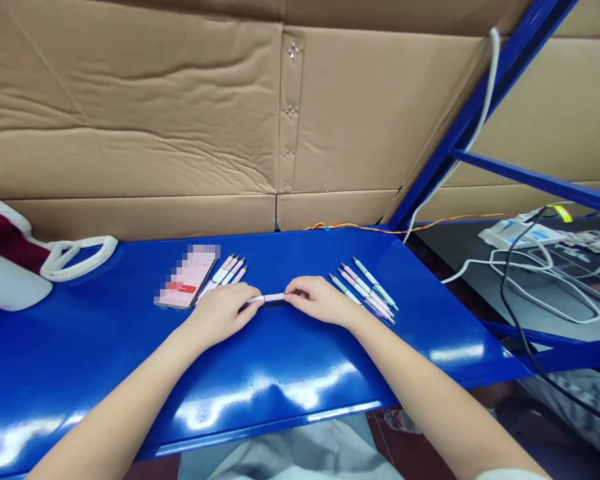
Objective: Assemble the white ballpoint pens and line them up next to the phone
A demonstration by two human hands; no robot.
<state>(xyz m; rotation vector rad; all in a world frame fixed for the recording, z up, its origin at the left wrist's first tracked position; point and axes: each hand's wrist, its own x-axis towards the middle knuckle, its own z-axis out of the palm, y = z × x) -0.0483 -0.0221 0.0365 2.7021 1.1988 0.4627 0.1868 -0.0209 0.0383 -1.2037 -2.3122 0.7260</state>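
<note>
A pale pink and white pen [274,297] with a dark ring near its middle lies level between my hands, just above the blue tabletop. My left hand [226,311] pinches its left end, and my right hand [320,300] pinches the right end; both tips are hidden by fingers. Behind my left hand lies a group of pale pens [225,270], partly covered by it. To the right of my right hand is another group of pens [367,287], some green and some pink, lying side by side at a slant.
A phone [190,277] lies left of the left pens. A white cylinder [10,280] and white strap [80,263] are at the far left. Cardboard [180,120] stands behind the blue table [280,360]. Cables [510,280] and a blue frame [480,100] are at right.
</note>
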